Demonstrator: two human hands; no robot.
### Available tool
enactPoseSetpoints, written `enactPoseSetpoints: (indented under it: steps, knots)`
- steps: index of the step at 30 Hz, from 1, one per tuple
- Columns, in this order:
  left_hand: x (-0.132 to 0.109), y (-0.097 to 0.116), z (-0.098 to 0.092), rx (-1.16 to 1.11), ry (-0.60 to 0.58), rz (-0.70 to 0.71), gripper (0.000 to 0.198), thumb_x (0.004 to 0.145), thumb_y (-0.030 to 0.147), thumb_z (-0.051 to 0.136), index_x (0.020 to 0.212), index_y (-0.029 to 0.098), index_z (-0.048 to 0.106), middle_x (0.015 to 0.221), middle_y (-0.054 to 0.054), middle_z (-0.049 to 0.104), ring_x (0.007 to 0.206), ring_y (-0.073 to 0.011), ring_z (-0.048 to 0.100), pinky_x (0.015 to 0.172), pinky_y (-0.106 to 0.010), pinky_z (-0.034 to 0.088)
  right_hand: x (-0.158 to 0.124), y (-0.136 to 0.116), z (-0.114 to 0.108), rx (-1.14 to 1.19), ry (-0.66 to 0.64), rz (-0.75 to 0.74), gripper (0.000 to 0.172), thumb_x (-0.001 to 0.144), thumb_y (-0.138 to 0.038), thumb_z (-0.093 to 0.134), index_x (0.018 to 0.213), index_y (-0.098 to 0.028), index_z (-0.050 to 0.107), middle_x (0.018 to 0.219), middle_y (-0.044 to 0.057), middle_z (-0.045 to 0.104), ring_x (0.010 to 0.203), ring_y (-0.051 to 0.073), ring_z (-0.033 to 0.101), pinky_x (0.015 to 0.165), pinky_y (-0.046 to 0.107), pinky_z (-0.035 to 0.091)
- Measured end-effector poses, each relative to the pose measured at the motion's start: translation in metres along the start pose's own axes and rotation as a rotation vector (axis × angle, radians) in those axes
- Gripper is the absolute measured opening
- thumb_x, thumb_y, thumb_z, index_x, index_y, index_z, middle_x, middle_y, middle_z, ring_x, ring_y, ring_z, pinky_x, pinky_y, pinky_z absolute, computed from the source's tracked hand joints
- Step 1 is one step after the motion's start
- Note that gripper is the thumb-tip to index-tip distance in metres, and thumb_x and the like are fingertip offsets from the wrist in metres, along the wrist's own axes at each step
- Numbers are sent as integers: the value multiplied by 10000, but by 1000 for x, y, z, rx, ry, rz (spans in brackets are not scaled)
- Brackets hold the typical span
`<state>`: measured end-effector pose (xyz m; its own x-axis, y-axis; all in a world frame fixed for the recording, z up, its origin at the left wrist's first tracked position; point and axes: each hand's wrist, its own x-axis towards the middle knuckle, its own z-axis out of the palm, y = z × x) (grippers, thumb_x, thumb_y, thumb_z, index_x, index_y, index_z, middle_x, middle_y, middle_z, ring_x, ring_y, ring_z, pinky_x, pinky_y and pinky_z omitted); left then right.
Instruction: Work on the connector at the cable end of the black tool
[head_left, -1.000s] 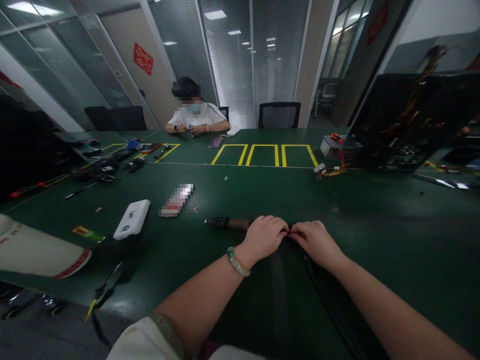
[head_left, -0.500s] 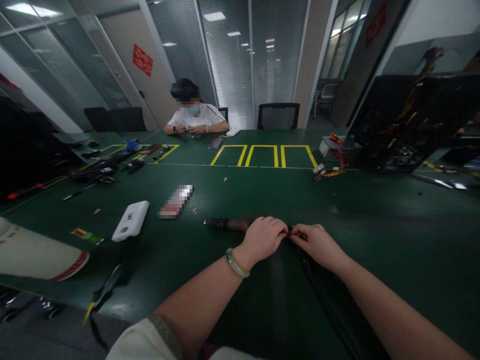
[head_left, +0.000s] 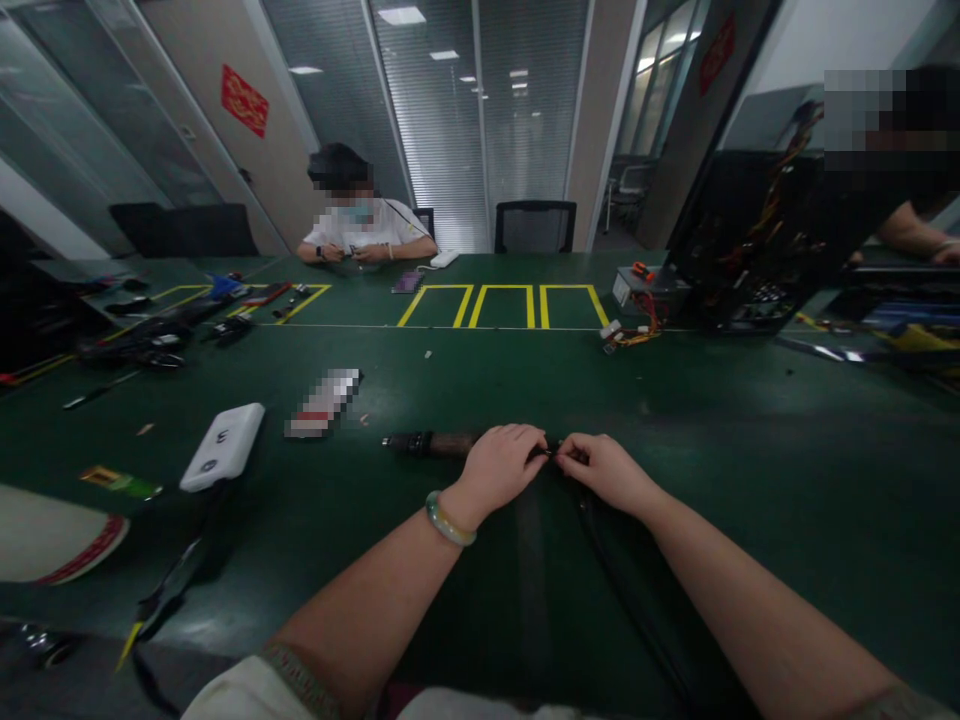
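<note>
My left hand (head_left: 501, 462) was curled over the rear of the tool (head_left: 448, 445), fingertips and thumb pinching a thin piece (head_left: 551, 453). My right hand (head_left: 609, 470) pinched the same piece just beside it, the two sets of fingertips nearly meeting. I couldn't tell whether that piece was part of the tool. The tool lay in the near half of the tabletop (head_left: 712, 385), nose towards the left edge, its rear hidden under my left hand. I judged the step in hand to be fine fingertip work at that rear end; the next move called for a steady left hold and small motions from the right.

Below my right hand a black cable (head_left: 616, 575) ran to the near edge. Towards the left edge lay a white case (head_left: 223, 447), a green strip (head_left: 120, 483) and a pale cylinder (head_left: 56, 535) on its side. A co-worker (head_left: 375, 230) sat at the far edge, and a metal box (head_left: 649, 292) stood near the far right corner.
</note>
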<state>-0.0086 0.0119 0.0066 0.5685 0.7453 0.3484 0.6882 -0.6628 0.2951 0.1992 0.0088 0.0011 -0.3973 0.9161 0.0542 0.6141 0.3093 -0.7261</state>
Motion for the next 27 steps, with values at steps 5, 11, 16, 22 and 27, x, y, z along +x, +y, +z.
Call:
enactPoseSetpoints:
  steps: [5, 11, 16, 22, 27]
  knots:
    - [0, 0, 1, 2, 3, -1, 122, 894, 245, 617, 1004, 208, 578, 1074, -18, 641, 1015, -203, 589, 880, -369, 456, -1, -1, 0, 19, 12, 8, 165, 876, -320, 549, 822, -207, 656, 720, -20, 675, 645, 137, 603, 610, 245, 392]
    - [1, -1, 4, 12, -1, -9, 112, 894, 242, 621, 993, 208, 582, 1020, -9, 644, 988, -193, 590, 888, -361, 453, 0, -3, 4, 17, 46, 24, 191, 885, -345, 548, 810, -204, 652, 706, -16, 670, 629, 139, 604, 593, 245, 393]
    - [1, 1, 5, 30, -4, -8, 109, 887, 221, 622, 987, 205, 581, 996, -10, 641, 971, -192, 590, 881, -357, 451, 0, -2, 8, 21, 85, 58, 180, 881, -334, 551, 799, -206, 648, 695, -22, 664, 623, 136, 602, 580, 242, 390]
    - [1, 2, 1, 42, -9, 2, 114, 898, 253, 605, 998, 204, 580, 1001, -21, 639, 964, -199, 593, 864, -363, 454, 0, -1, 7, 50, 57, 88, 193, 880, -359, 549, 819, -211, 657, 720, -19, 671, 632, 138, 600, 560, 237, 382]
    - [1, 1, 2, 43, -13, -1, 110, 899, 245, 602, 1003, 215, 582, 997, -14, 642, 966, -199, 593, 866, -365, 456, 0, 2, 7, 55, 52, 72, 185, 878, -348, 550, 816, -207, 653, 707, -15, 661, 630, 140, 592, 565, 236, 376]
